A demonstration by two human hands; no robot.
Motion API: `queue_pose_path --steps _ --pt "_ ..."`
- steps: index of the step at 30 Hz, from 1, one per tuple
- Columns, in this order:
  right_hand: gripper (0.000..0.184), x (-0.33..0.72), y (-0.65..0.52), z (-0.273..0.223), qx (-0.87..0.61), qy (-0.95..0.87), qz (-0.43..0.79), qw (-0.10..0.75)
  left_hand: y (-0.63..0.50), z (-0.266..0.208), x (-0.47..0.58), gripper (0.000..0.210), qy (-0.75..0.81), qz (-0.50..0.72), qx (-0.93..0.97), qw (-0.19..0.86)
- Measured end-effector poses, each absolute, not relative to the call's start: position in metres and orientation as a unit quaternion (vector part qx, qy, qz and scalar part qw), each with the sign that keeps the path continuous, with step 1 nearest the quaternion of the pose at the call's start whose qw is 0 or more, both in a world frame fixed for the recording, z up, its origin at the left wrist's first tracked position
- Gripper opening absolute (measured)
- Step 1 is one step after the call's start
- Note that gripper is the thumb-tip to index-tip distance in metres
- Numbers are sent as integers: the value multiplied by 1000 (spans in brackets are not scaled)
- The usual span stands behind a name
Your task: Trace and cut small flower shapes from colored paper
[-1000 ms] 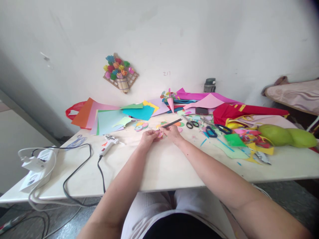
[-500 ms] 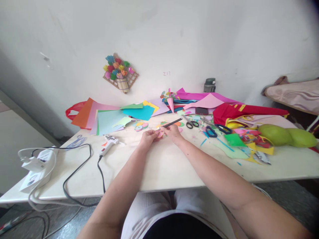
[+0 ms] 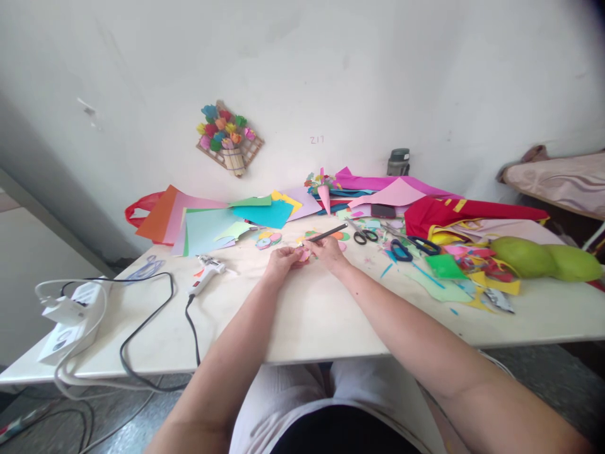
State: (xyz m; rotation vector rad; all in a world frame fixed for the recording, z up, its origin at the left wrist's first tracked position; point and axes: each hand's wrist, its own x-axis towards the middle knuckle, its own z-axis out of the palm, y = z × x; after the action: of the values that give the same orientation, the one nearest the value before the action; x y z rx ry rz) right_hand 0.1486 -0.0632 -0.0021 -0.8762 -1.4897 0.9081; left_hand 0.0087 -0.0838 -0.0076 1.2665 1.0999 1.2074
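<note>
My left hand [image 3: 283,258] is closed on a small pink paper piece [image 3: 305,255] over the middle of the table [image 3: 326,315]. Between the fingers of my right hand [image 3: 328,250] is a dark, slim pen-like stick [image 3: 333,232], slanting up to the right. Its lower end meets the paper piece, close to my left fingertips. Small cut paper shapes [image 3: 268,239] in several colours lie just left of and behind my hands. An orange and green paper shape [image 3: 341,236] shows behind my right hand. The exact form of the held paper is too small to tell.
A glue gun [image 3: 208,274] with its cord lies to the left, near a power strip [image 3: 75,321]. Coloured sheets [image 3: 208,224] are spread along the back. To the right are black scissors [image 3: 365,236], blue-handled scissors [image 3: 401,250], paper scraps and a green cushion-like object [image 3: 543,257].
Almost nothing differs. Both hands keep their place and hold on the stick and the pink paper; the whole view has shifted very slightly.
</note>
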Motion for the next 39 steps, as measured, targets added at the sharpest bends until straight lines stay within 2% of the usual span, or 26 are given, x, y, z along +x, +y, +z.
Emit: queue_pose_path --steps 13,20,26,32,39 --pt "19 146 -59 -7 -351 -653 383 551 -83 -8 9 33 461 501 539 497" --pt "21 147 -66 -1 -351 -653 397 541 -80 -11 12 30 473 518 585 407" --pt "23 148 -70 3 -342 -655 408 537 -80 -10 13 21 459 534 598 383" --pt "22 150 -69 3 -332 -670 398 532 -80 -13 11 10 473 530 635 304" --pt "19 149 -65 1 -307 -672 399 543 -81 -11 11 11 500 525 646 239"
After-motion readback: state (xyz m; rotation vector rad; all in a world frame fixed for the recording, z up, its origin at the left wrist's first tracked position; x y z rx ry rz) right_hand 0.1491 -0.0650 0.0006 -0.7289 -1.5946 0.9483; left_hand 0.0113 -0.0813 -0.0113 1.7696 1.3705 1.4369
